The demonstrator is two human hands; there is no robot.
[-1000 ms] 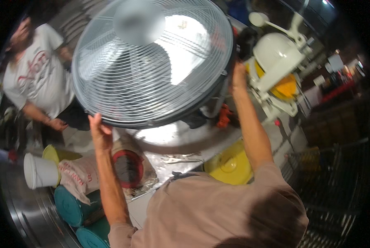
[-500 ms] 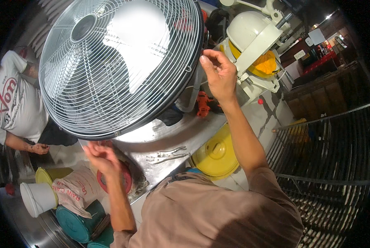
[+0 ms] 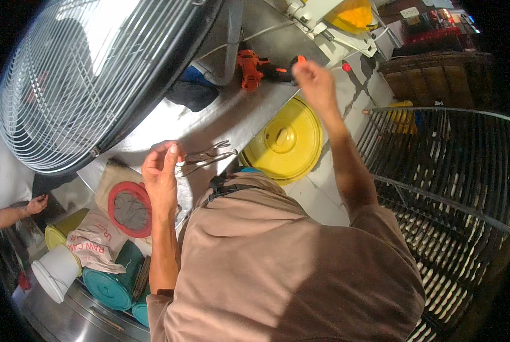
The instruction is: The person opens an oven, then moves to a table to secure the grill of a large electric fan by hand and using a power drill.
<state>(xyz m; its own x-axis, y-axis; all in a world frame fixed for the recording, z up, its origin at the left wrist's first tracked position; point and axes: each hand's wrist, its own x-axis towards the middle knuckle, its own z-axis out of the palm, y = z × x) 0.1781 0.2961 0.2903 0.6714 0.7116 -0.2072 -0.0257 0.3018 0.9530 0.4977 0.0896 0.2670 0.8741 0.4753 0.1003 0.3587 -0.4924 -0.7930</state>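
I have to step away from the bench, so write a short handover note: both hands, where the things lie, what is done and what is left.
Left hand: empty, fingers loosely curled, beside the pliers on the metal table, not gripping them.
Right hand: empty, raised near the orange drill, not touching it.
Fan guard: leaning at the table's far left, in no hand.
Second grille: on the floor at right, beside the yellow lid.
Done: guard set aside.
Left: pliers and drill not yet picked up.
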